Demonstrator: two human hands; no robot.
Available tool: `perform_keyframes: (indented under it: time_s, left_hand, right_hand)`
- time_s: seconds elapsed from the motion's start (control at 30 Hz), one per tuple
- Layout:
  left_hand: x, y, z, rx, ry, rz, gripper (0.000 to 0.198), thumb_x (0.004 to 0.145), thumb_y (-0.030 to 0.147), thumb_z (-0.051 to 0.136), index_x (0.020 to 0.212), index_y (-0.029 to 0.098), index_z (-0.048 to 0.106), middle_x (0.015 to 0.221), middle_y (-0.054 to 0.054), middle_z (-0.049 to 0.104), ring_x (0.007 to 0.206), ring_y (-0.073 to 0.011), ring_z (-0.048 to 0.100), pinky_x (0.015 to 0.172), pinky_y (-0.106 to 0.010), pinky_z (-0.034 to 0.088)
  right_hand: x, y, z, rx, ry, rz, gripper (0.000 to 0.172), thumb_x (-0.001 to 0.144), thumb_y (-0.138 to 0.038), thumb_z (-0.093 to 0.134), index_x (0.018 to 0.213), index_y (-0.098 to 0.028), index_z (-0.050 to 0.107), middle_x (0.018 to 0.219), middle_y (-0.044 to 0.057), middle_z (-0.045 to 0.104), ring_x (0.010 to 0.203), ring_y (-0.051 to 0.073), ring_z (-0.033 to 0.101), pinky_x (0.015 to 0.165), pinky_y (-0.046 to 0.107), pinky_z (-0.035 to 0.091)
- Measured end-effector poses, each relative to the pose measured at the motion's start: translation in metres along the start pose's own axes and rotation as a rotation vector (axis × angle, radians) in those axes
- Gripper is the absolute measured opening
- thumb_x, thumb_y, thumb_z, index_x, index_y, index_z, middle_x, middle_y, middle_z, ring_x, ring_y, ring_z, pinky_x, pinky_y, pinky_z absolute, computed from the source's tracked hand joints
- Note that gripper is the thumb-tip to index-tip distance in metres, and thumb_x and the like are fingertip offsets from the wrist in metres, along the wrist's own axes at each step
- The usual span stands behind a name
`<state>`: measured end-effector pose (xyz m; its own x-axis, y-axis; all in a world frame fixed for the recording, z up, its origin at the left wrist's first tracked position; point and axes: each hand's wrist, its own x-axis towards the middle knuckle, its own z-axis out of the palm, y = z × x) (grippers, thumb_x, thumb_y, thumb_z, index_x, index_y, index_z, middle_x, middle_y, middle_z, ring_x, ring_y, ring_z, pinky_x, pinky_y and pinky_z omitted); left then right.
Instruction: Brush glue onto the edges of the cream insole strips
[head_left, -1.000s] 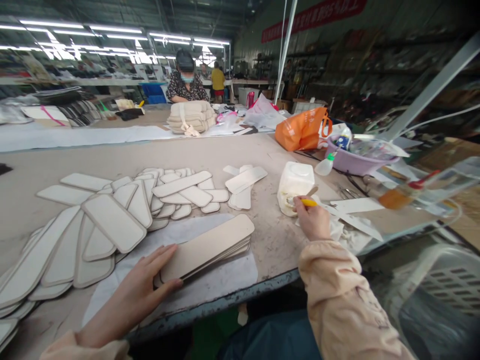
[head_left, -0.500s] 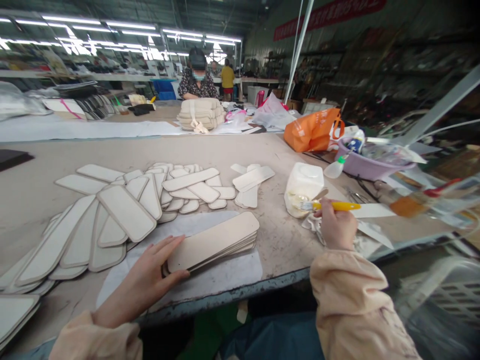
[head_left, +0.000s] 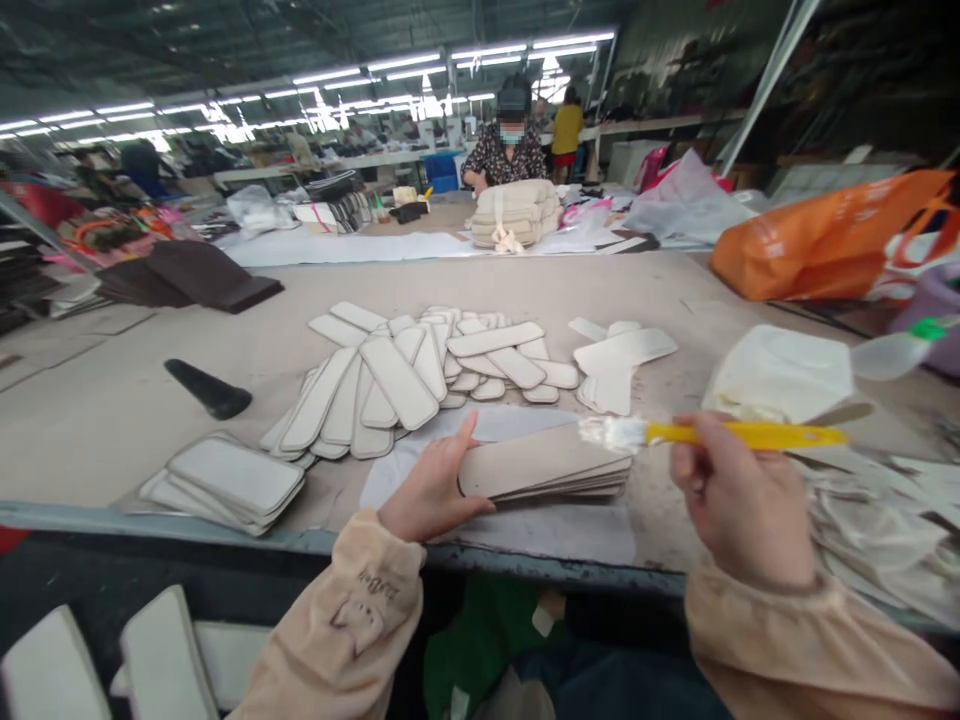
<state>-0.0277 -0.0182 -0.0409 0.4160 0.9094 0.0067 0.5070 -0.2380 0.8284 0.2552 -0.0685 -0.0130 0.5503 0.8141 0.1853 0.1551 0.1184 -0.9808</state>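
Two hands at a stack of strips, brush held level

The worktable (head_left: 112,440) fills the middle of the frame, with a fanned spread of pale rounded pieces (head_left: 397,380) at its centre. Lower centre, a stack of tan strips (head_left: 547,465) lies on a white sheet (head_left: 570,530) near the table's front edge. The left hand (head_left: 435,490) reaches in from the bottom, thumb raised, fingers curled around the stack's left end. The right hand (head_left: 739,500), lower right, is clenched around a yellow-handled brush (head_left: 750,436) (bristles pointing left), its tip over the stack's right end; whether it touches is unclear.
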Motion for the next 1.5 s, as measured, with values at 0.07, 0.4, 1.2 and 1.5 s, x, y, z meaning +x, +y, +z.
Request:
perform_keyframes:
  time_s: [0.07,0.4,1.2,1.5]
  left_hand:
    - [-0.001,0.000,0.000,-0.018,-0.009,0.007,0.113,0.057,0.029,0.083,0.152,0.020,0.023,0.127,-0.012,0.061,0.118,-0.0337,0.051,0.107,-0.043,0.032]
    - [-0.002,-0.008,0.004,-0.073,-0.029,0.042,0.116,0.059,0.022,0.080,0.154,0.024,0.013,0.121,-0.010,0.063,0.110,-0.0295,0.058,0.096,-0.037,0.042]
    - [0.000,-0.009,0.004,0.290,-0.098,0.030,0.120,0.067,0.038,0.077,0.153,0.026,-0.005,0.128,-0.009,0.060,0.116,-0.0302,0.057,0.096,-0.041,0.044]
    - [0.000,-0.010,0.004,0.276,-0.099,0.037,0.120,0.065,0.035,0.078,0.154,0.024,-0.002,0.127,-0.011,0.060,0.114,-0.0290,0.058,0.095,-0.040,0.045]
  right_hand:
    - [-0.017,0.002,0.028,0.067,-0.133,0.096,0.033,0.085,-0.052,0.057,0.086,-0.020,0.062,0.051,-0.002,0.049,0.042,0.010,0.039,0.039,0.024,0.024]
    - [-0.057,0.021,0.097,-0.149,-0.476,0.003,0.047,0.093,-0.050,0.046,0.060,-0.020,0.062,0.052,-0.001,0.057,0.048,0.012,0.051,0.053,0.026,0.039]
    - [-0.019,0.017,0.046,-0.338,-0.192,-0.040,0.052,0.092,-0.046,0.047,0.048,-0.020,0.056,0.056,0.001,0.062,0.059,0.014,0.059,0.067,0.026,0.042]
    - [-0.052,0.023,0.084,-0.273,-0.454,-0.041,0.056,0.093,-0.043,0.045,0.044,-0.021,0.056,0.061,0.001,0.067,0.070,0.013,0.065,0.075,0.023,0.042]
